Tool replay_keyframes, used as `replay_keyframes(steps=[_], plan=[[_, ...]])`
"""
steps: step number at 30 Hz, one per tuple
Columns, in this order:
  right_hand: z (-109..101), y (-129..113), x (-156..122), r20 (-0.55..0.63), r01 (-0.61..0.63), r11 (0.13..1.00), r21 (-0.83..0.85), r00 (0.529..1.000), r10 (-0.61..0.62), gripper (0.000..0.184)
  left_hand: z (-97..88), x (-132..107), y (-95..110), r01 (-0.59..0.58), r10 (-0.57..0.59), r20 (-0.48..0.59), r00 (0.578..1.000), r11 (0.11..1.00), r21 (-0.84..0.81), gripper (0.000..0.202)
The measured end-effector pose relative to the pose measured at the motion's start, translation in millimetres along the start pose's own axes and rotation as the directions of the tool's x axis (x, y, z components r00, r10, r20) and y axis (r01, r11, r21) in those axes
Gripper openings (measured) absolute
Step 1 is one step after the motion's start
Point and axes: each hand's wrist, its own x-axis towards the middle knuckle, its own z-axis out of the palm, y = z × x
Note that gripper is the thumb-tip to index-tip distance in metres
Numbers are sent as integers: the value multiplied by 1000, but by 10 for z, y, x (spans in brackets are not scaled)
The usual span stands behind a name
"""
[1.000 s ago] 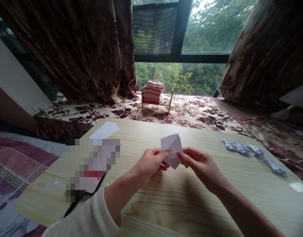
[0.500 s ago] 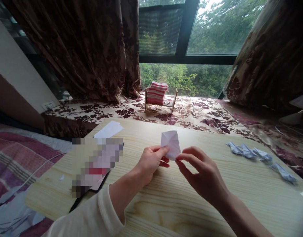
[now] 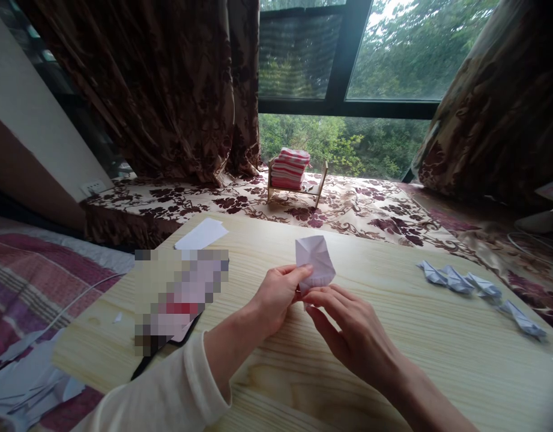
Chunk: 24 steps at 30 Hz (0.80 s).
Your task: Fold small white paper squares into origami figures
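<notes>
A small white folded paper piece (image 3: pixel 315 259) stands upright above the light wooden table (image 3: pixel 393 360), near its middle. My left hand (image 3: pixel 278 295) pinches its lower left edge between thumb and fingers. My right hand (image 3: pixel 348 327) sits just below and to the right, its fingertips pressed against the paper's bottom corner. A cream sleeve covers my left forearm.
Several folded paper figures (image 3: pixel 474 287) lie in a row at the table's right. A white sheet (image 3: pixel 201 233) and a blurred-out flat object (image 3: pixel 179 297) rest at the left. Behind the table are a floral cloth, a small wooden rack with striped cloths (image 3: pixel 293 172), curtains and a window.
My right hand has slid left and lower, from the paper's right side to its bottom corner. The paper has turned a little in my left hand. The view has shifted slightly.
</notes>
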Motion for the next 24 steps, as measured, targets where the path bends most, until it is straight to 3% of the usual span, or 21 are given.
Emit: replay_keyframes(steps=[4,7,14,18,24], plan=[[40,23,-40,-115,-121,988,-92,987,110,13,8,-18,-1,16,-16,19,1000,999,39,22],[44,57,-66,-171,-217,957,-191,968,185,26,11,-27,-2,2,-7,48,999,996,92,22],[-23,121,-78,-191,-202,967,-154,967,171,8,-19,4,25,-43,36,42,998,982,185,23],[-73,163,-99,-142,-167,981,-102,978,152,10,-55,33,67,-104,111,-24,994,973,209,23],[-119,195,-94,20,-102,989,-103,994,105,20,-51,27,75,-93,98,-17,995,980,176,22]])
